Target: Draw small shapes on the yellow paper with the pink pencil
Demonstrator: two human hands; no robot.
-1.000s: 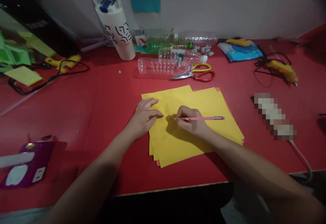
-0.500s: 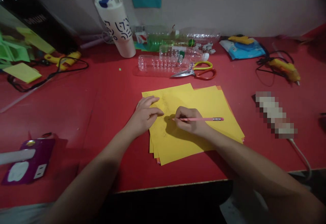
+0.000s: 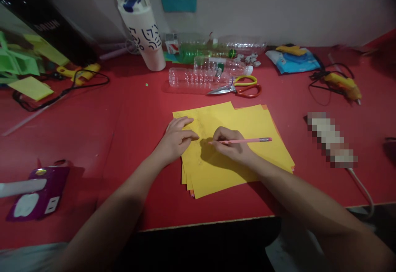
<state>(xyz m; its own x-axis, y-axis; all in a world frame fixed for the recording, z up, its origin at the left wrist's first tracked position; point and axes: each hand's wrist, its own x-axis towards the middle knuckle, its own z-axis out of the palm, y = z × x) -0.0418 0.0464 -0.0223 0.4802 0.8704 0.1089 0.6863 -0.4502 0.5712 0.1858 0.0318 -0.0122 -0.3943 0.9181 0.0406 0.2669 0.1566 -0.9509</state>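
Several sheets of yellow paper [image 3: 222,177] lie in a loose stack on the red table, with orange edges showing beneath. Faint pencil marks run down the left part of the top sheet. My right hand [image 3: 230,143] grips a pink pencil [image 3: 252,140], its point at the sheet and its eraser end towards the right. On the stack's left edge rests my left hand [image 3: 177,140], fingers spread and pressing the paper. Beyond the stack are scissors [image 3: 234,90] with one yellow and one red handle.
Clear plastic bottles [image 3: 198,78] lie behind the scissors, near a white tumbler [image 3: 144,36]. Yellow glue guns [image 3: 345,85] with black cords sit right and left. A blue packet [image 3: 293,61] lies at the back; a purple case [image 3: 38,193] is at left. A blurred-out corded object [image 3: 331,138] lies right.
The pencil's eraser end has tipped slightly upward in my right hand while its point stays near the same spot. My left hand has stayed put. The camera view has shifted slightly.
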